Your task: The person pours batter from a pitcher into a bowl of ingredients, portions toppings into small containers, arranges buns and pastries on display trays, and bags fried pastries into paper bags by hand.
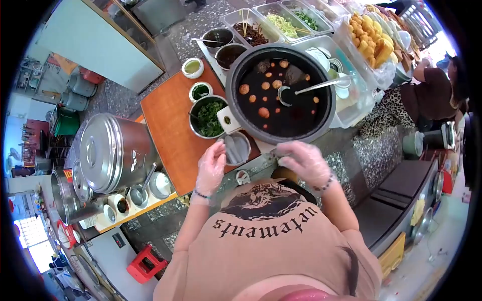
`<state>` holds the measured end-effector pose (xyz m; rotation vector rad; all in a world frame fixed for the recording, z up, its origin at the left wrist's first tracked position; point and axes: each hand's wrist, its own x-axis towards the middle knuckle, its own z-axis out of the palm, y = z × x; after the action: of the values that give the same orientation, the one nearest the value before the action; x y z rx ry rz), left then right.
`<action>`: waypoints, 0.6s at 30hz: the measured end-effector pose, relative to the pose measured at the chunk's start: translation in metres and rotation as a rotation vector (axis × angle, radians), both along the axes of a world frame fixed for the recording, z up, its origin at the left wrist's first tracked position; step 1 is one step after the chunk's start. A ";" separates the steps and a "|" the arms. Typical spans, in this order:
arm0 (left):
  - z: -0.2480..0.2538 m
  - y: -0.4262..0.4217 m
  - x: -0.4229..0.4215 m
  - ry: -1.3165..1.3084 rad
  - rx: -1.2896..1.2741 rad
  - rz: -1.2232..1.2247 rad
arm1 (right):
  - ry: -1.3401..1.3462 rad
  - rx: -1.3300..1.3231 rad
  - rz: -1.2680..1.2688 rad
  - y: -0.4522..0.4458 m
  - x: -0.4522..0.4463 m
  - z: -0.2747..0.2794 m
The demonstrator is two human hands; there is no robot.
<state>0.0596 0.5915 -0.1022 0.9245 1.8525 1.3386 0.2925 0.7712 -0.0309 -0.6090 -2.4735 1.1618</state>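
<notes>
My left hand (212, 168), in a clear plastic glove, is at the left rim of a small metal pot (245, 150) with something greyish inside that I cannot make out. Its fingers are bent together; what they hold, if anything, does not show. My right hand (307, 164), also gloved and slightly blurred, hovers just below the big dark pot (241, 128), fingers apart and nothing in them. Eggs and other round pieces float in that pot's dark broth, and a ladle (321, 85) rests in it. A bowl of chopped greens (208, 118) stands beside a small white container (227, 120).
Beyond the pot stand trays of shredded vegetables (281, 25), sauce pots (218, 37) and a pile of fried dough (369, 40). Left of the orange board (168, 115) is a large lidded steel pot (108, 150). A red stool (145, 264) is on the floor. Another person (437, 90) is at right.
</notes>
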 end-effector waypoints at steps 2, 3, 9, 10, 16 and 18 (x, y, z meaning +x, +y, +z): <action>-0.005 0.019 0.011 0.007 0.040 0.108 | -0.025 -0.021 -0.042 0.040 0.012 0.022; -0.005 0.024 0.015 0.094 0.016 0.163 | 0.003 -0.068 -0.057 0.060 0.016 0.024; -0.001 0.072 0.057 0.111 -0.066 0.521 | -0.014 0.029 0.144 0.190 0.014 0.036; 0.000 0.080 0.067 0.116 -0.078 0.568 | -0.015 0.020 0.157 0.207 0.017 0.038; -0.002 0.115 0.107 0.061 -0.133 0.721 | -0.083 -0.041 0.184 0.325 0.020 0.057; -0.003 0.123 0.117 0.065 -0.144 0.775 | 0.017 0.023 -0.010 0.384 0.013 0.043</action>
<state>0.1767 0.7150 -0.1052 0.1521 2.4445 1.5731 0.3059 1.1548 0.0124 -0.6021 -2.4631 1.1287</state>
